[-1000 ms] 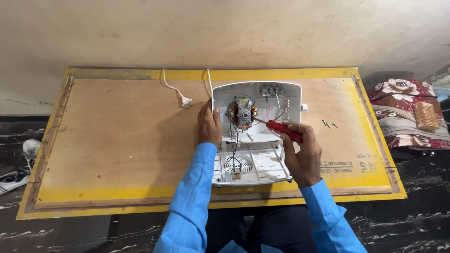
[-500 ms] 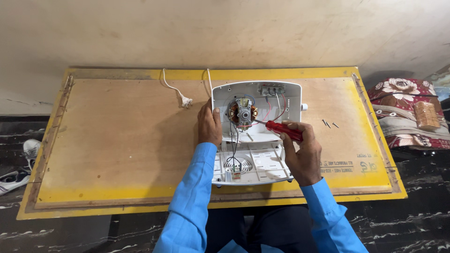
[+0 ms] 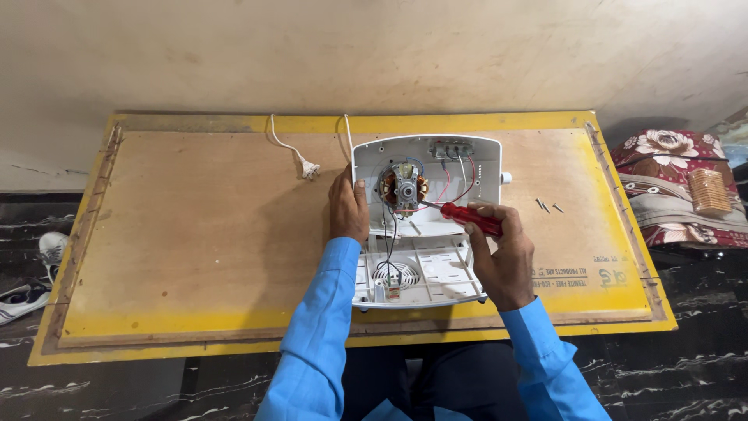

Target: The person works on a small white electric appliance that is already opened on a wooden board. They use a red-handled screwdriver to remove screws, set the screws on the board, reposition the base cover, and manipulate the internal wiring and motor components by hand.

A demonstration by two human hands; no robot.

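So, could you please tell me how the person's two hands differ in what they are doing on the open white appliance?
The right hand grips a red-handled screwdriver, its tip aimed at the motor; the left hand holds no tool. The left hand lies flat on the left edge of the white housing, while the right hand is curled in a fist over its right side. Both wear blue sleeves and work over the same housing on the wooden board.

A flat wooden counter (image 3: pixel 195 234) with a yellow painted border carried an opened white plastic appliance housing (image 3: pixel 425 218) near its middle. A white power cord with plug (image 3: pixel 300 160) lay to its left, and three small loose screws (image 3: pixel 547 206) lay to its right.
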